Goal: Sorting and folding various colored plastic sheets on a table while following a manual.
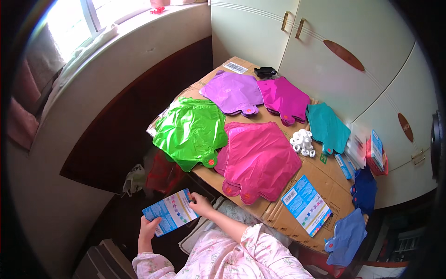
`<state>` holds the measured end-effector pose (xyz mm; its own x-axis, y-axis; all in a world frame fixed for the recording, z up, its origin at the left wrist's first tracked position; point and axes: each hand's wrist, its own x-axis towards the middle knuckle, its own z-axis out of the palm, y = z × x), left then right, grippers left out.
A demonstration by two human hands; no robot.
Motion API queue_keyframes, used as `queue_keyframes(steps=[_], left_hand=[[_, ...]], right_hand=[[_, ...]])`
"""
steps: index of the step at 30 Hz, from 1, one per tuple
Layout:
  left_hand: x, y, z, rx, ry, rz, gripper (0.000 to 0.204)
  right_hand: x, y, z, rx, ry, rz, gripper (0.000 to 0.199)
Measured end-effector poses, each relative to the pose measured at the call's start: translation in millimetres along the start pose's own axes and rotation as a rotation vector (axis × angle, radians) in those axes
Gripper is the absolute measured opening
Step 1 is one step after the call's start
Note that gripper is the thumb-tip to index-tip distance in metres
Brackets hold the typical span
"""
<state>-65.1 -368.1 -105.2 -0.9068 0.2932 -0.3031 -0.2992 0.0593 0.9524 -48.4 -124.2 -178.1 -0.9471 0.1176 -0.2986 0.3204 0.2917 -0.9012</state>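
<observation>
Bridging both hands (148, 228) (200, 205), a flat blue-and-white packet (171, 212)

Room in home: cream cupboard doors (357, 88) with gold-coloured handles (300, 29), bright window (67, 39), pinkish curtain (22, 121)

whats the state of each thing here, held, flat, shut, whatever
left hand, gripping the held packet
right hand, gripping that packet's right end
held packet, off the cardboard
other packet, lying on the cardboard
green balloon foil, flat
purple balloon foil, flat
pink balloon foil, flat
teal balloon foil, flat
white rings, heaped
cabinet doors, shut
</observation>
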Motion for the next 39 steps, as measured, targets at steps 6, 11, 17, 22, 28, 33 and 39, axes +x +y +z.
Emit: queue_keyframes(steps=[6,11,17,22,28,33,39], left_hand=[[-1.9,-0.3,-10.8,-0.005,0.012,0.022,0.017],[-2.6,-3.8,-17.9,-0.08,0.055,-0.001,0.022],[-3.4,2.6,-18.1,-0.126,0.064,0.005,0.022],[-5.3,29.5,-2.1,-0.138,-0.012,0.114,0.026],[0.8,92.8,86.3,0.009,-0.468,0.243,0.014],[15.3,122.8,215.3,0.255,-0.817,0.664,0.023],[2.9,99.0,326.9,0.259,-1.119,0.826,0.034]], right_hand=[[10.2,15.2,15.4,0.235,-0.08,-0.143,0.027],[6.2,2.1,2.3,0.731,-0.418,-0.004,0.02],[-2.2,-13.6,-9.0,0.655,-0.384,0.222,0.022],[-37.8,-41.8,-38.1,0.834,-0.328,-0.063,0.028],[-130.7,-69.5,-130.6,0.524,-0.109,-0.31,0.027],[-219.3,-68.9,-202.6,0.249,0.64,-0.44,0.039],[-290.5,-29.1,-211.7,-0.126,1.282,-0.371,0.064]])
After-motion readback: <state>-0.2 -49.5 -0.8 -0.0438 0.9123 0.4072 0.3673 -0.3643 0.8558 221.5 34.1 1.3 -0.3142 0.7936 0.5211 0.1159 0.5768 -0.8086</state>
